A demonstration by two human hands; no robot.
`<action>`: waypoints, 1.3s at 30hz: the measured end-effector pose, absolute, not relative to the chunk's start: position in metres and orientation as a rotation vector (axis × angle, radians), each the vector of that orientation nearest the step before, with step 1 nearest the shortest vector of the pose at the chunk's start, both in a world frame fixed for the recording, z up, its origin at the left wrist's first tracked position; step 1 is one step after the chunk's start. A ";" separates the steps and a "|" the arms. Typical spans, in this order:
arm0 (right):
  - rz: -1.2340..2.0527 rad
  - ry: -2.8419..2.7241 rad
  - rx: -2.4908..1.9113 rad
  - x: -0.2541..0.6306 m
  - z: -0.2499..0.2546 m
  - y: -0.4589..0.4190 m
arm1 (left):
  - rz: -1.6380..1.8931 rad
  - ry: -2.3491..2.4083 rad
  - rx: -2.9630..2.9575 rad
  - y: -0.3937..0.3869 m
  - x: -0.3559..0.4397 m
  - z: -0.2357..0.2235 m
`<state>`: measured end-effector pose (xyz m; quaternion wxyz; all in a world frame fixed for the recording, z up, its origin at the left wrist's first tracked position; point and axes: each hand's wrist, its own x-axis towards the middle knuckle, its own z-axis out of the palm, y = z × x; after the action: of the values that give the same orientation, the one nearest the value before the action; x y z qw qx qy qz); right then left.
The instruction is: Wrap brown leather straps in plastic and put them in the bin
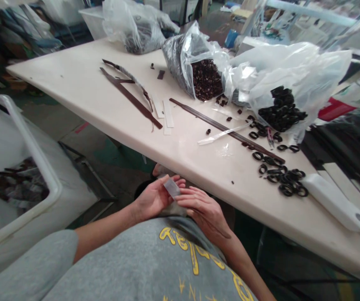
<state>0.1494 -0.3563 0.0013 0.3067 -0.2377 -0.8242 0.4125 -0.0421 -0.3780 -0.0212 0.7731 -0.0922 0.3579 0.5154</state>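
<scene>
A small pale grey rectangular piece [171, 189], flat like a strip of plastic or film, is held just off the table's front edge, close to my body. My left hand [155, 197], palm turned up with fingers curled, grips its upper left part. My right hand [204, 209] has its fingers closed at the piece's lower right edge; the thumb is partly hidden beneath. On the table beyond lie white paper-like strips [168, 113], a long brown strap [224, 128] and two more brown straps [132, 98], one partly wrapped in clear film.
Clear bags hold small dark brown loops [207, 79] and black rings [282, 108]. Loose black rings [288, 182] lie at right beside a white corded device [335, 202]. A white bin [46, 167] with wrapped brown pieces stands left. The white table [186, 156] has a rounded edge.
</scene>
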 end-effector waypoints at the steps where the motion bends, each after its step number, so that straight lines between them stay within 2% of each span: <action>1: 1.176 -2.146 -0.644 0.159 0.004 -0.358 | 1.184 0.822 -0.225 -0.373 -0.051 -0.022; 6: 1.500 -1.909 -0.874 0.221 0.012 -0.380 | 1.562 1.054 -0.338 -0.354 -0.084 -0.027; 11: 1.724 -1.933 -1.097 0.228 0.017 -0.390 | 1.573 1.058 -0.064 -0.363 -0.061 -0.012; 15: 1.583 -1.832 -1.027 0.186 0.011 -0.372 | 1.533 0.944 0.255 -0.367 -0.032 0.010; 20: 1.521 -1.958 -0.686 0.138 -0.007 -0.353 | 1.484 0.843 0.433 -0.354 -0.019 0.029; 29: 0.913 -1.994 -0.749 0.135 -0.010 -0.350 | 1.150 1.001 0.700 -0.354 -0.020 0.021; 36: 1.265 -1.845 -0.869 0.156 -0.003 -0.361 | 1.413 1.065 0.587 -0.344 -0.024 0.010; 39: 1.190 -1.884 -0.927 0.155 -0.001 -0.369 | 1.391 1.119 0.648 -0.346 -0.021 0.007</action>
<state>0.1547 -0.3691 -0.0012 0.3563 -0.3589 -0.7293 0.4608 -0.0213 -0.3465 0.0070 0.5821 0.2775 0.4792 0.5954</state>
